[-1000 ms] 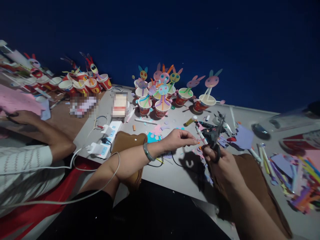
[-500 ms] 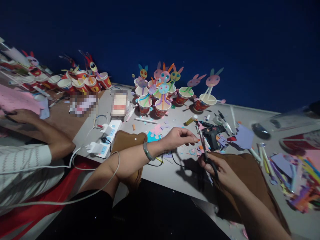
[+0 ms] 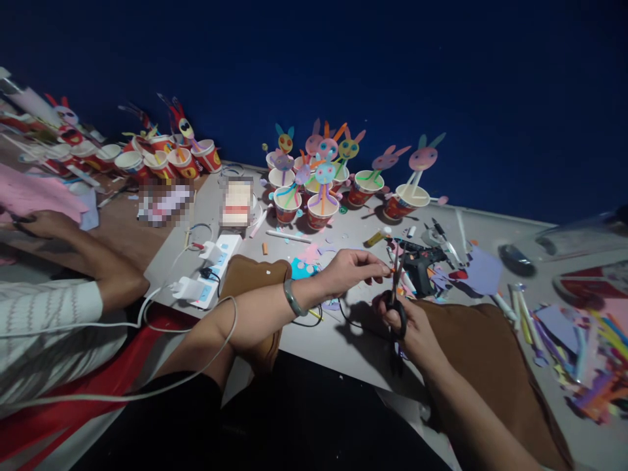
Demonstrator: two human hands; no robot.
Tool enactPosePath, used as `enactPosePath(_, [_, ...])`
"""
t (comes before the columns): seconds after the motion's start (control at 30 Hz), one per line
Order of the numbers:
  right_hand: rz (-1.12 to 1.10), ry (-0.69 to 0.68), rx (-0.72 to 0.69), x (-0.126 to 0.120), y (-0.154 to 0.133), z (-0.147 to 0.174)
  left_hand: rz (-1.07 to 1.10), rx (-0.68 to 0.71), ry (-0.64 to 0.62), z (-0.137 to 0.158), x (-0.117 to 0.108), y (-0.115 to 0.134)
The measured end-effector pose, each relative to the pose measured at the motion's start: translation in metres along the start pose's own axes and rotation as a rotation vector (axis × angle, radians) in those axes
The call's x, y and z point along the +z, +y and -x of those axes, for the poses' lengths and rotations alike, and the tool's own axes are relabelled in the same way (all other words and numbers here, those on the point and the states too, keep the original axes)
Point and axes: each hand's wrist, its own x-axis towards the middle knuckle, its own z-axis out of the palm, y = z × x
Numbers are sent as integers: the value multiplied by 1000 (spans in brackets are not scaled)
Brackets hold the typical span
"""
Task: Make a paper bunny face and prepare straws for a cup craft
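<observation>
My left hand (image 3: 350, 271), with a bangle on its wrist, pinches a tiny orange piece (image 3: 392, 270) at its fingertips. What the piece is made of cannot be made out. Black-handled scissors (image 3: 396, 314) are in my right hand (image 3: 409, 327), fingers through the loops and blades pointing up. The blades stand slightly apart, right at the orange piece. Beyond my hands, paper cups (image 3: 324, 212) hold rabbit-faced paper figures (image 3: 325, 171). A black glue gun (image 3: 419, 268) lies just past the scissors among paper scraps.
A white power strip (image 3: 216, 271) with plugs and cables stands at the left. Brown cushions (image 3: 475, 353) lie under both forearms. Coloured strips (image 3: 589, 366) are heaped at the right. At far left, a co-worker's hand (image 3: 44, 224) holds scissors at pink paper (image 3: 36, 193).
My right hand has moved left and turned the scissors more upright, bringing the blades to the orange piece. My left hand has stayed nearly in place. The view has shifted slightly.
</observation>
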Motion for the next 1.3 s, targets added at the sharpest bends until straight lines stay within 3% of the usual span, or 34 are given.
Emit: enactPosePath(1.3, [-12, 86, 29, 8, 12, -2, -19, 42, 36, -1, -3, -3])
